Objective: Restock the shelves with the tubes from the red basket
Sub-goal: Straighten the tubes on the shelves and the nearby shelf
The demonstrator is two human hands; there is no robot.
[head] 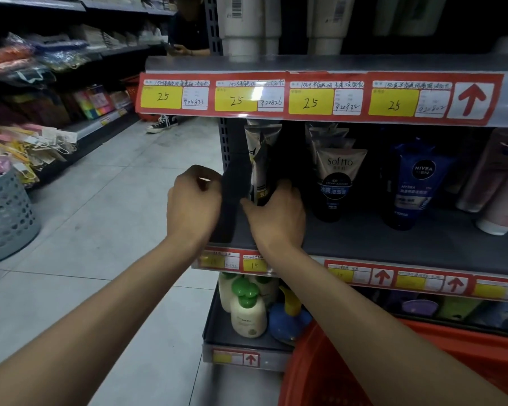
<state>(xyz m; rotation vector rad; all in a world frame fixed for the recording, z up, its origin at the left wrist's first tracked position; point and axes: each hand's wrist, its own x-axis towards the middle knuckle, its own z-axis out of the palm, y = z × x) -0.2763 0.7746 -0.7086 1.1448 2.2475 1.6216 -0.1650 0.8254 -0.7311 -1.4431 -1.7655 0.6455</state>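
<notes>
A black-and-silver tube (260,171) stands upright at the left end of the grey middle shelf (393,238), in front of more tubes of the same kind. My right hand (276,213) is wrapped around its lower end, fingers behind it. My left hand (194,200) hovers just left of the shelf's end post with its fingers curled and nothing visible in them. The red basket (335,370) sits at the bottom right, under my right forearm; its contents are hidden.
Softto tubes (336,183), a blue Nivea tube (414,186) and pink tubes (499,183) stand further right on the shelf. Lotion bottles (247,306) fill the shelf below. A grey perforated bin (6,218) stands left; a seated person (185,45) is down the aisle.
</notes>
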